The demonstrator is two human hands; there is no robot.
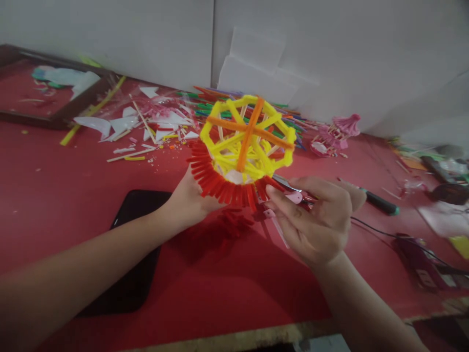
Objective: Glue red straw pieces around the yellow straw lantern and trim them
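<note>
A round model of fuzzy pipe cleaners [251, 131] is held up over the table. Its yellow ring is crossed by orange strips, above a fringe of short red pieces. My left hand [188, 200] is closed around it from below, its fingers mostly hidden behind the red fringe. My right hand [320, 220] pinches a small metal tool with pink parts [289, 184], its exact kind unclear. The metal tip of the tool is at the right end of the red fringe. More red pipe cleaner pieces [232, 225] show under the model, partly blurred.
A black phone-like slab [137, 249] lies under my left forearm. Behind are coloured pipe cleaners [208, 105], paper scraps [124, 122] and a pink model [346, 127]. To the right lie a green-ended tool [381, 201], a thin cable [370, 226] and a dark red device [421, 261].
</note>
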